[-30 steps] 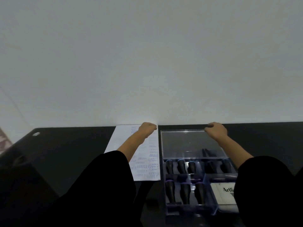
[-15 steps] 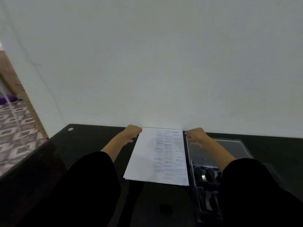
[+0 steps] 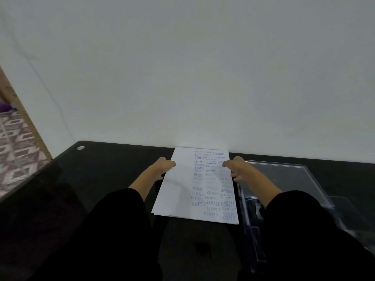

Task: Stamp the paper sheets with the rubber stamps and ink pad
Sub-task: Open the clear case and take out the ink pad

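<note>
The paper sheets are matt white paper stamped with blue-violet ink. The table is smooth, glossy black, with dim reflections. The case near its right edge is clear, shiny plastic. The sleeves are matt black cloth, and the wall is matt white.

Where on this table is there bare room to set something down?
Widest: the black table left of the paper sheets, out to its edge. A smaller strip lies between the sheets and the person. The right is crowded: the clear stamp case lies beside the sheets.
</note>
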`<control>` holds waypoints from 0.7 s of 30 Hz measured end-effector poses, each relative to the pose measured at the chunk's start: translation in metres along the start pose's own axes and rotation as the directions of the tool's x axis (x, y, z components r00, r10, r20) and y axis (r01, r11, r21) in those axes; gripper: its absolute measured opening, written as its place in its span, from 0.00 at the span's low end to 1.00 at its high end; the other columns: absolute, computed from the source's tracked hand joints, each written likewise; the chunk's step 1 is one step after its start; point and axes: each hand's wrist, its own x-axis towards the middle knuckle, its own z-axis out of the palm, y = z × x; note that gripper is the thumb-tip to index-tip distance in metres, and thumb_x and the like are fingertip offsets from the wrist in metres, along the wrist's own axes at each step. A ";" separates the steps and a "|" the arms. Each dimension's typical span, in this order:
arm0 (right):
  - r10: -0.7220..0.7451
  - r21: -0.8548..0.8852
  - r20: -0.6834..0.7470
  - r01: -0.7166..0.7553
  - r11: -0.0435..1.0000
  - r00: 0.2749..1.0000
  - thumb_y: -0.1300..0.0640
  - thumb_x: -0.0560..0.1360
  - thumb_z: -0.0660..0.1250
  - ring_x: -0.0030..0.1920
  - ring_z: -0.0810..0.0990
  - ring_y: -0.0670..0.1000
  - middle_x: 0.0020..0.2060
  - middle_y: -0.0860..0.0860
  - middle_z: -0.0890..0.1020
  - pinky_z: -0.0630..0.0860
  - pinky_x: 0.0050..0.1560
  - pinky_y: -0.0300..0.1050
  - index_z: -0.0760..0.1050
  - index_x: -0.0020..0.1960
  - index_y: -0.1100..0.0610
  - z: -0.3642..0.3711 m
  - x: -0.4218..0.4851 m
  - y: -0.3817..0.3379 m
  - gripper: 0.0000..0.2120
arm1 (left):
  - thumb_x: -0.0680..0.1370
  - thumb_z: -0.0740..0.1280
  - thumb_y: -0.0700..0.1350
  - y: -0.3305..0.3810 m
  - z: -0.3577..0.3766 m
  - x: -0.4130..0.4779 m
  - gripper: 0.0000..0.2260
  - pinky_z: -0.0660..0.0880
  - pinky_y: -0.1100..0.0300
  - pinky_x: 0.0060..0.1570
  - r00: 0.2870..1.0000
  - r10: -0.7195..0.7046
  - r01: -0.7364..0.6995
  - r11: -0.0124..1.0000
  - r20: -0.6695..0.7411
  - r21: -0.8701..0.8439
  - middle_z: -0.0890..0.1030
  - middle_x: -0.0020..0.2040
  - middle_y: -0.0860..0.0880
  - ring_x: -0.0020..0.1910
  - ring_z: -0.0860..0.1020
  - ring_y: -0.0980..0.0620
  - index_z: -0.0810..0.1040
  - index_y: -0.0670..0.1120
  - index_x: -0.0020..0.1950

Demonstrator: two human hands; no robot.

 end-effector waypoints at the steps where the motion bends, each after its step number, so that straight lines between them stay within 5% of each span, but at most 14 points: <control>1: 0.005 -0.010 0.009 -0.005 1.000 1.000 0.60 0.78 0.61 0.63 0.72 0.61 0.65 0.61 0.70 0.72 0.63 0.56 0.61 0.69 0.67 0.001 0.001 -0.002 0.22 | 0.80 0.60 0.42 0.000 0.002 0.001 0.23 0.69 0.52 0.60 1.000 -0.004 0.004 0.999 -0.005 -0.032 0.66 0.68 0.42 0.64 0.68 0.45 0.57 0.39 0.73; 4: 0.022 -0.009 0.026 -0.021 1.000 0.999 0.63 0.78 0.60 0.62 0.71 0.60 0.64 0.60 0.68 0.72 0.61 0.54 0.60 0.70 0.67 0.005 0.005 -0.004 0.22 | 0.79 0.59 0.41 0.002 0.004 0.002 0.22 0.70 0.55 0.52 0.999 -0.024 0.021 0.996 -0.030 -0.085 0.70 0.59 0.44 0.57 0.71 0.46 0.58 0.38 0.72; 8: 0.027 0.006 0.002 -0.027 1.000 1.000 0.64 0.79 0.59 0.68 0.68 0.63 0.70 0.61 0.63 0.71 0.62 0.55 0.59 0.70 0.68 0.006 0.005 -0.004 0.21 | 0.80 0.60 0.40 0.003 0.006 0.001 0.23 0.71 0.52 0.55 0.999 -0.049 0.048 0.998 -0.024 -0.046 0.69 0.67 0.38 0.65 0.71 0.41 0.57 0.36 0.72; 11: 0.027 -0.016 -0.019 -0.027 0.999 0.999 0.64 0.79 0.59 0.67 0.68 0.63 0.70 0.61 0.64 0.71 0.63 0.55 0.59 0.70 0.68 0.007 0.004 -0.002 0.21 | 0.79 0.60 0.38 -0.001 0.013 0.002 0.20 0.71 0.51 0.58 1.000 -0.027 0.027 1.000 -0.014 0.012 0.72 0.64 0.38 0.59 0.73 0.41 0.62 0.36 0.70; 17: -0.011 -0.076 -0.010 0.010 0.997 1.000 0.62 0.79 0.59 0.52 0.72 0.55 0.55 0.58 0.70 0.75 0.52 0.47 0.62 0.68 0.66 0.007 0.004 0.006 0.20 | 0.79 0.57 0.34 -0.003 0.013 0.004 0.16 0.69 0.56 0.51 0.995 0.076 -0.077 0.997 -0.068 -0.003 0.72 0.65 0.40 0.52 0.70 0.47 0.67 0.39 0.67; 21: -0.048 -0.177 -0.020 0.043 0.983 0.999 0.59 0.79 0.60 0.63 0.72 0.58 0.62 0.60 0.72 0.73 0.62 0.51 0.64 0.67 0.66 0.009 -0.004 0.010 0.20 | 0.79 0.57 0.33 0.001 0.005 -0.004 0.18 0.69 0.54 0.53 0.992 0.117 -0.122 0.987 -0.051 -0.101 0.73 0.63 0.40 0.59 0.73 0.43 0.66 0.40 0.69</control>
